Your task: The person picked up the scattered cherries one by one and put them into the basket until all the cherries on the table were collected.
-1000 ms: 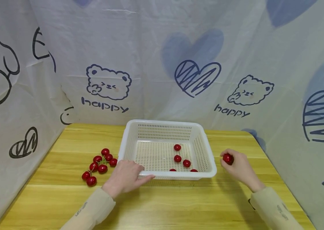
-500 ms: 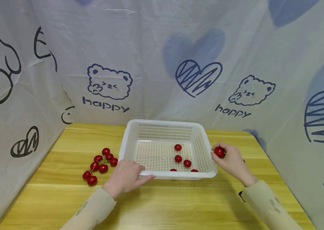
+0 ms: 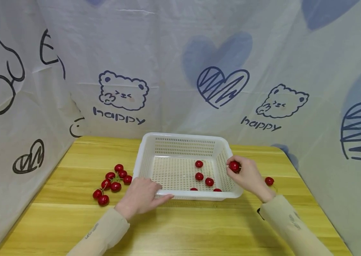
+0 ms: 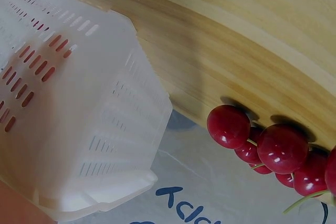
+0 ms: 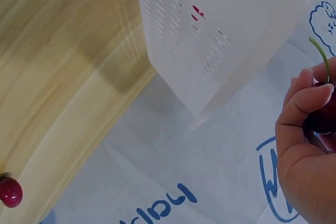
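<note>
A white plastic basket [image 3: 183, 195] with slotted walls stands on the table. My left hand [image 3: 140, 197] holds its front left corner, fingers over the rim and thumb along the front edge. In the left wrist view, skin shows through the slots of the basket wall [image 4: 89, 129]. My right hand [image 3: 249, 176] pinches a red cherry [image 3: 234, 166] by the basket's right rim. The right wrist view shows this cherry's green stem [image 5: 321, 56] rising above the fingers. Several cherries [image 3: 199, 176] lie inside the basket, two partly hidden by its front wall.
A cluster of cherries [image 3: 115, 186] with green stems lies left of the basket. One single cherry [image 3: 269, 181] sits on the wooden table [image 3: 199, 231] to the right, beyond my right wrist. Printed cloth [image 3: 174, 106] hangs behind and at both sides.
My right hand has carried its cherry leftward to the basket's right rim, uncovering another cherry on the table. My left hand has stayed on the basket's corner.
</note>
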`<state>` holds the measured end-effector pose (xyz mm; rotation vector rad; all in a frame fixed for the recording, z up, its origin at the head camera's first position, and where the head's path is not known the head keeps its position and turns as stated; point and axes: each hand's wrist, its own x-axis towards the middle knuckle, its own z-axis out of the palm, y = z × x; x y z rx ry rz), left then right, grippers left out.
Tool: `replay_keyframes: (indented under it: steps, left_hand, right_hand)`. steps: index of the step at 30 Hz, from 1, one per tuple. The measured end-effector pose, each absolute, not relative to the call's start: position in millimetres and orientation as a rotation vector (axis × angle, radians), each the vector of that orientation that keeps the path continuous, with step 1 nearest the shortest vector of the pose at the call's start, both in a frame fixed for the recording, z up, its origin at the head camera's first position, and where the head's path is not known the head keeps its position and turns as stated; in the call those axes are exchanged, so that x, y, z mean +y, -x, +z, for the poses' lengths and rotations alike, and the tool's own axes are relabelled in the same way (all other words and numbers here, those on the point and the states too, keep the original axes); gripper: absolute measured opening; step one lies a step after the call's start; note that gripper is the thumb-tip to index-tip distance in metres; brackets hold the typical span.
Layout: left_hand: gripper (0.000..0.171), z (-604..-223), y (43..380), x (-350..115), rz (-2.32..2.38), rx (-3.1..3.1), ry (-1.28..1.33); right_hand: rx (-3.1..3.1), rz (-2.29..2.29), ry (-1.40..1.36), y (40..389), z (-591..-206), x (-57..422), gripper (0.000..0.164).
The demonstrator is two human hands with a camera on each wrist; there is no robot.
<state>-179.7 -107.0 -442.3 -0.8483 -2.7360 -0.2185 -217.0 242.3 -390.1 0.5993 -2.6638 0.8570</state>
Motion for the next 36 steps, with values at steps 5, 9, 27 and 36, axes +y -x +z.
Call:
replay_keyframes:
  steps: [5, 9, 27, 36]
  left_hand:
    - [0.062, -442.7, 179.9, -106.5, -0.217, -2.739, 0.849]
    - [0.062, -443.3, 180.2, -106.1, -0.223, -2.738, 0.848]
    - [0.063, -443.6, 179.2, -106.6, -0.243, -2.733, 0.842]
    - [0.063, -444.4, 179.6, -106.9, -0.233, -2.745, 0.84]
  right_hand:
    - [-2.689, 0.824, -0.616, 223.2, -391.4, 237.1, 0.011]
    - [-2.714, 0.793, -0.641, 228.3, -391.8, 233.9, 0.01]
    - [-2.796, 0.707, -0.695, 253.0, -370.3, 214.3, 0.011]
    - [-2.813, 0.635, -0.761, 270.3, -366.9, 199.9, 0.009]
